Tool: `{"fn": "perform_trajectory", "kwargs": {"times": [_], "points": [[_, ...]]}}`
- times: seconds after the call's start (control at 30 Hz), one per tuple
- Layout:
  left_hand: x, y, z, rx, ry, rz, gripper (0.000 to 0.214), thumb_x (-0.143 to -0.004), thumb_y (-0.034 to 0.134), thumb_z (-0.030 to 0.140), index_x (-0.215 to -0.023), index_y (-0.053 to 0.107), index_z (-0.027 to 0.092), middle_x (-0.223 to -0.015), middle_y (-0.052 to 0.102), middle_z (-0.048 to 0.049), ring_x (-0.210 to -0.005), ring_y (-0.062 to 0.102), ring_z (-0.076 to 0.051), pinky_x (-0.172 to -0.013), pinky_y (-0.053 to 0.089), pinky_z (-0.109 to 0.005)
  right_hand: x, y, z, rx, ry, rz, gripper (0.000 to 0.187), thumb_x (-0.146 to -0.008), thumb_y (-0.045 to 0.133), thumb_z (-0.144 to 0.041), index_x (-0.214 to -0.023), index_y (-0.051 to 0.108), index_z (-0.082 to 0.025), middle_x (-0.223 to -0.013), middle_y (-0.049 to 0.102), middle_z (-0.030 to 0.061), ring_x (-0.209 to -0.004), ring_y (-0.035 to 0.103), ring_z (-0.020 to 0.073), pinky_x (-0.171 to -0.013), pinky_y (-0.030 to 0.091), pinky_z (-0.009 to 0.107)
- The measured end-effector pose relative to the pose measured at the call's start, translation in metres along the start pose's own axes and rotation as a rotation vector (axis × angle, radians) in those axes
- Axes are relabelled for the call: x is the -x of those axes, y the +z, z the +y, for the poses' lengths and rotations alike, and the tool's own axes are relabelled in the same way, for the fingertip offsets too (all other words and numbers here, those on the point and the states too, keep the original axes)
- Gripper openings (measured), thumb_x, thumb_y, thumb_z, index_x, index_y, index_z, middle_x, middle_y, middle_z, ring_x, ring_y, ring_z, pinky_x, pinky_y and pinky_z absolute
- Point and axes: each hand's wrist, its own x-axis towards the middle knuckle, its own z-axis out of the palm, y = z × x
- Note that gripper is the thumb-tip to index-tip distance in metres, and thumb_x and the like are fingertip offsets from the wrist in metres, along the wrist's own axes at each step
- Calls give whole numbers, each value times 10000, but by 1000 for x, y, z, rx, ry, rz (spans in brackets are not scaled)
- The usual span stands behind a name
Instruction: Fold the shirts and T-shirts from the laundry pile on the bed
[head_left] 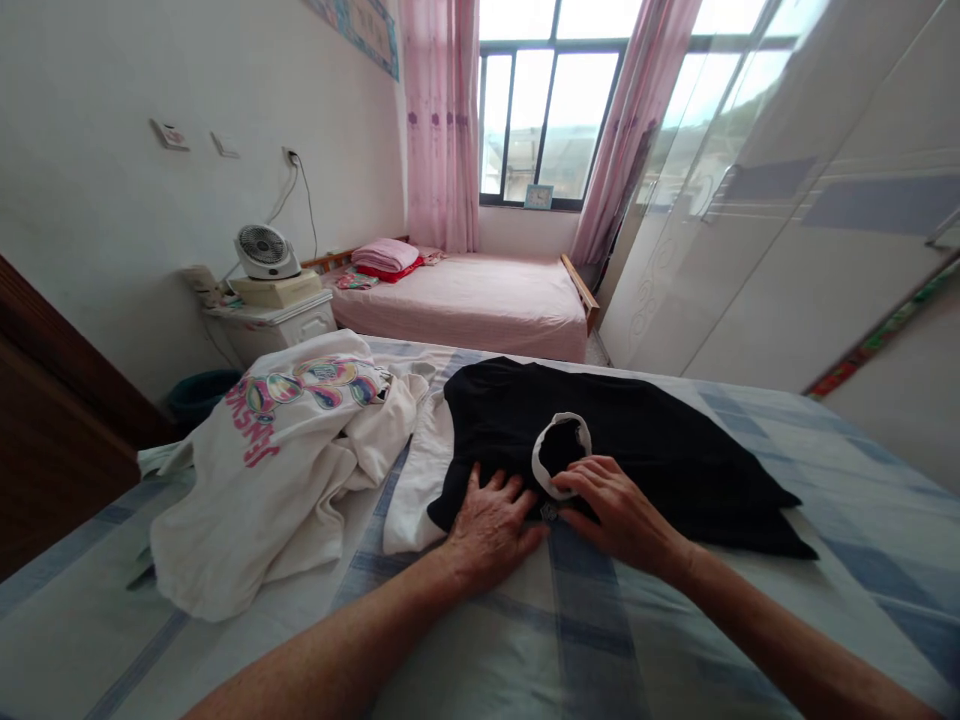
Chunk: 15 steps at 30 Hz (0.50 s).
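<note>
A black shirt (pixel 645 430) lies spread on the bed, with a white part (pixel 420 490) showing along its left edge. Its white collar (pixel 538 462) stands up as a ring near the middle. Spread flat, my left hand (pixel 491 530) presses on the shirt's near edge, left of the collar. The curled fingers of my right hand (pixel 619 515) grip the near right rim of the collar; the thumb is lower, by a small pale emblem (pixel 549 511). To the left lies a rumpled white top (pixel 292 470) with a colourful sunglasses print, apart from both hands.
A blue-and-white checked sheet (pixel 600 640) covers this bed. Beyond it are a second bed (pixel 487 300) with a pink sheet and folded bedding, and a nightstand (pixel 285 325) with a small fan (pixel 264 250). A glossy wardrobe (pixel 750 260) lines the right side.
</note>
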Motion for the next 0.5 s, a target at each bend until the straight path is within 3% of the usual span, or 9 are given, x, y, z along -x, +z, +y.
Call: {"fn": "perform_trajectory", "kwargs": {"times": [0.13, 0.23, 0.3, 0.4, 0.5], "points": [[-1, -8, -2, 37, -25, 13, 260, -886, 505, 361, -1062, 625, 212, -1129, 629, -66, -1104, 543, -248, -1044, 344, -486, 9, -7, 10, 41, 265, 110, 156, -901, 476, -252, -1021, 564, -206, -1011, 640, 66, -952, 581, 199, -874, 409, 366], [-8, -22, -8, 72, -85, 110, 173, -887, 483, 250, -983, 617, 195, -1077, 624, -59, -999, 580, -196, -912, 463, -347, -3, -10, 27, 75, 508, 183, 267, -877, 499, -309, -1114, 551, -198, -1123, 596, 95, -1027, 559, 235, -852, 430, 378], [-16, -32, -13, 15, -95, 191, 234, -837, 543, 213, -1065, 587, 185, -1146, 585, -78, -1061, 545, -219, -925, 457, -354, -14, -7, 40, 39, 619, 150, 364, -838, 547, -367, -1158, 547, -193, -1156, 576, 105, -1051, 550, 252, -835, 439, 372], [-32, -40, -18, -95, -11, 164, 511, -742, 657, 227, -1229, 516, 164, -1272, 513, -116, -1199, 446, -284, -1008, 401, -427, -30, 2, 56, -97, 690, 51, 338, -763, 622, -330, -1072, 586, -199, -1028, 602, 78, -910, 583, 210, -756, 446, 314], [-43, -37, -19, -139, 95, 59, 469, -775, 612, 187, -1237, 527, 174, -1144, 581, -96, -1101, 500, -255, -936, 447, -399, -36, 11, 64, -184, 651, 15, 159, -747, 574, -170, -898, 596, -215, -843, 580, 13, -726, 551, 134, -678, 421, 251]]}}
